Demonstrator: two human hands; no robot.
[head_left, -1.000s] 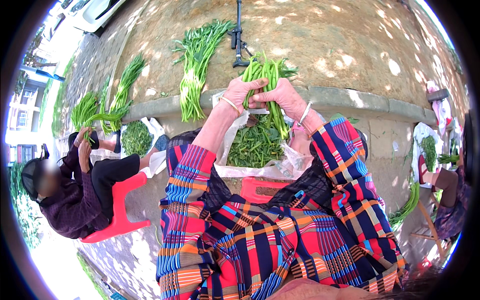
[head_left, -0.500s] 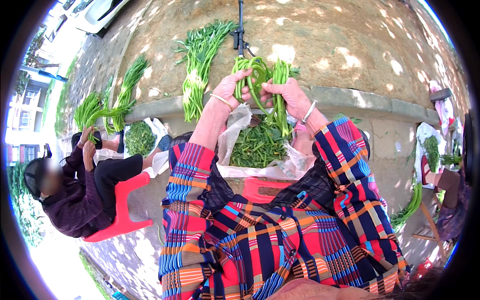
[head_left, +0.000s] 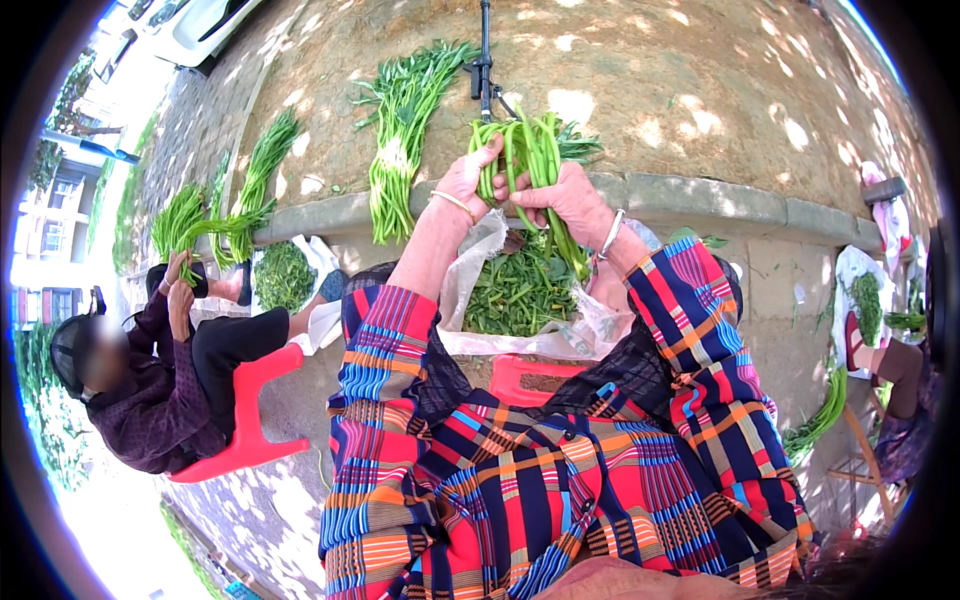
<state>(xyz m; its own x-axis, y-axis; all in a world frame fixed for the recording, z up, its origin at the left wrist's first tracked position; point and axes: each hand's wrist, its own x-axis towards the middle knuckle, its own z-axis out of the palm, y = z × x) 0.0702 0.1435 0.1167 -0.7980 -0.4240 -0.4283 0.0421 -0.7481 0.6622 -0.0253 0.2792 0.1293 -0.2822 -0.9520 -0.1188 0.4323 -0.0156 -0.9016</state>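
Note:
My left hand (head_left: 467, 180) and my right hand (head_left: 572, 205) are raised side by side at the centre, both closed round long green vegetable stems (head_left: 543, 150). Most of the stems run up past my right fingers, and their lower ends hang below that hand. My left thumb and fingers pinch stems at the left of the bunch. Just under my hands, a whitish plastic bag (head_left: 455, 300) lies spread, filled with chopped green leaves (head_left: 515, 290). To the left, a large bunch of leafy greens (head_left: 400, 140) lies across the stone kerb.
A red stool (head_left: 522, 380) stands beyond my lap. At left, a person (head_left: 160, 390) on a red stool handles green stems, beside another bag of leaves (head_left: 283, 277). A black stand (head_left: 483, 60) rises beyond the kerb (head_left: 700, 200). Another seated person's leg (head_left: 880, 365) shows at right.
The stems that curled in a loop by my left hand now stand straighter and closer to the others. My right hand has shifted slightly down and left, nearer my left hand.

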